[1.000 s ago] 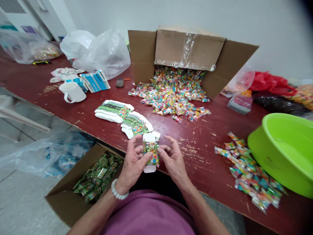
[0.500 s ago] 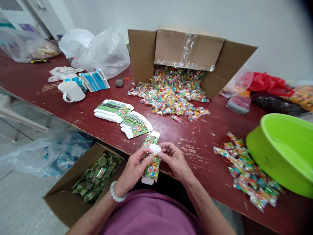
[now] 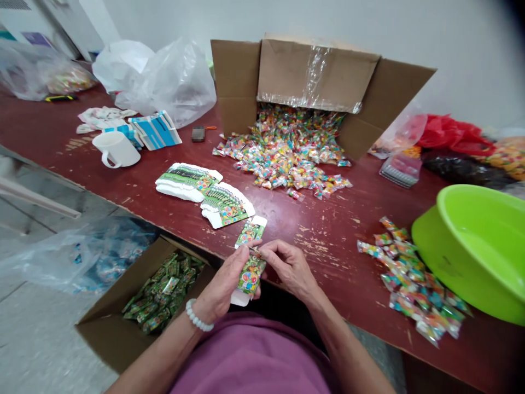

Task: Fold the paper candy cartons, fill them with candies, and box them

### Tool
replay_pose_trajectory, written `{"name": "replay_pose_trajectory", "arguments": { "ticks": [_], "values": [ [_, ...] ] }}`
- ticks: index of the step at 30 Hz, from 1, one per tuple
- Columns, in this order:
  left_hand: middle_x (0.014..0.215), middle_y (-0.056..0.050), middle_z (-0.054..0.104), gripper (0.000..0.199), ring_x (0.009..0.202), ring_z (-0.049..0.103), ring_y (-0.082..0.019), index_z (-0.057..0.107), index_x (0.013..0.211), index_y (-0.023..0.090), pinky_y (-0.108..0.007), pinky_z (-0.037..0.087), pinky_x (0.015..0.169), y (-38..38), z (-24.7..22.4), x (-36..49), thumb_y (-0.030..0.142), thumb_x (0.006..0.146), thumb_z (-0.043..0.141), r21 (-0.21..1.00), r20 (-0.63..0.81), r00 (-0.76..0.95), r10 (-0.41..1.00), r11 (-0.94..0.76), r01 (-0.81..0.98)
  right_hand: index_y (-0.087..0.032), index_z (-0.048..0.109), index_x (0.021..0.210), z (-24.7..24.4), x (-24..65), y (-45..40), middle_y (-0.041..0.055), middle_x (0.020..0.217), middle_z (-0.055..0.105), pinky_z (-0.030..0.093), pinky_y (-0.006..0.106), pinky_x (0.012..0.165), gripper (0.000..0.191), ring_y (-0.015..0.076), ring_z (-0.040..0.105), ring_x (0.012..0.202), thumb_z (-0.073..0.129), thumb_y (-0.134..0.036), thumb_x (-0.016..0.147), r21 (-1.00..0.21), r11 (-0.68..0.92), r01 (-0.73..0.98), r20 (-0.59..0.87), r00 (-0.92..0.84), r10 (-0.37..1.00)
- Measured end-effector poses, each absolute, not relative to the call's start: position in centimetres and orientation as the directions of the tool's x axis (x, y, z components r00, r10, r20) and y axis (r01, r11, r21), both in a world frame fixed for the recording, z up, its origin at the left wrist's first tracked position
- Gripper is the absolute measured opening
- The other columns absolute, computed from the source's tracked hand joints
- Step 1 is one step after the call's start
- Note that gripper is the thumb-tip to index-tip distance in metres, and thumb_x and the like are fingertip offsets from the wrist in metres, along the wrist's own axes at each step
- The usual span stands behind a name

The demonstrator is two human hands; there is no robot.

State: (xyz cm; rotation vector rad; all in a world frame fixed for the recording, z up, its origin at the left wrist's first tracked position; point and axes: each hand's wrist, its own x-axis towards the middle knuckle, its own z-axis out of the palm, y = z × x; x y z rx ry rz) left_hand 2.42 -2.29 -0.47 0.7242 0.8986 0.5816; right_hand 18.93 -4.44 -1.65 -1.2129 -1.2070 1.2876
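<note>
A small green printed candy box is in my left hand, whose fingers wrap round its side; a white flap sticks out at its lower end. My right hand pinches at the top end of this box, fingertips on the closing flap. Just beyond, at the table edge, lies another green carton. Fanned stacks of flat green cartons rest further left. Wrapped candies spill from an open cardboard box at the back.
A green basin stands at the right beside loose wrapped candies. Below the table on the left, a cardboard carton holds green packs. A white mug, a blue-and-white carton piece and plastic bags sit at the left.
The white top flap that stood up is folded down. My left hand has turned the box slightly and wraps it more closely; my right fingers have come onto its top end.
</note>
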Motion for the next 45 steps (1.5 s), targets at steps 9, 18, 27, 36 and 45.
{"name": "replay_pose_trajectory", "arguments": {
  "ticks": [9, 18, 27, 36, 45],
  "values": [
    [0.071, -0.004, 0.066, 0.071, 0.044, 0.06, -0.013, 0.052, 0.141, 0.017, -0.021, 0.046, 0.04, -2.1, -0.3, 2.8, 0.067, 0.092, 0.042, 0.851, -0.417, 0.507, 0.755, 0.52, -0.075, -0.017, 0.062, 0.073, -0.4, 18.3, -3.4, 0.0031, 0.087, 0.072, 0.05, 0.022, 0.04, 0.028, 0.0091, 0.059, 0.047, 0.08, -0.039, 0.072, -0.919, -0.226, -0.322, -0.22, -0.056, 0.974],
    [0.07, -0.003, 0.065, 0.071, 0.045, 0.058, -0.013, 0.053, 0.14, 0.018, -0.021, 0.047, 0.04, -1.9, -0.2, 2.6, 0.066, 0.088, 0.052, 0.848, -0.45, 0.477, 0.755, 0.528, -0.036, -0.019, 0.067, 0.081, 0.2, 19.3, -4.2, 0.0022, 0.081, 0.065, 0.051, 0.026, 0.063, 0.016, 0.0131, 0.062, 0.066, 0.064, -0.031, 0.09, -0.991, 0.067, 0.115, 0.047, -0.164, 0.985],
    [0.086, -0.001, 0.066, 0.043, 0.067, 0.066, -0.014, 0.054, 0.12, 0.025, -0.023, 0.052, 0.059, -2.6, -1.4, 2.7, 0.047, 0.086, 0.067, 0.81, -0.46, 0.452, 0.764, 0.57, -0.139, -0.021, 0.069, 0.088, -1.5, 23.7, 1.3, 0.0013, 0.084, 0.07, 0.049, 0.026, 0.072, 0.022, 0.017, 0.064, 0.077, 0.052, -0.033, 0.095, -0.839, 0.085, 0.538, 0.094, -0.01, 0.996],
    [0.092, -0.001, 0.066, 0.046, 0.077, 0.06, -0.013, 0.062, 0.109, 0.02, -0.024, 0.05, 0.071, -2.3, -1.2, -1.3, 0.028, 0.069, 0.085, 0.867, -0.43, 0.47, 0.771, 0.497, -0.022, -0.019, 0.066, 0.082, -5.1, 30.6, 9.8, 0.0123, 0.105, 0.064, 0.046, 0.042, 0.089, 0.016, 0.0301, 0.061, 0.101, 0.072, -0.031, 0.075, -0.704, -0.348, 0.62, 0.04, 0.524, 0.851],
    [0.083, 0.002, 0.062, 0.056, 0.069, 0.06, -0.009, 0.071, 0.106, 0.015, -0.02, 0.051, 0.066, 0.9, -0.1, -0.9, 0.029, 0.056, 0.092, 0.886, -0.36, 0.038, 0.932, 0.354, -0.3, -0.019, 0.062, 0.092, -2.8, 25.5, 1.5, 0.0022, 0.081, 0.068, 0.046, 0.025, 0.062, 0.026, 0.0151, 0.059, 0.067, 0.067, -0.042, 0.081, -0.937, -0.096, 0.335, -0.017, 0.231, 0.973]
  ]
}}
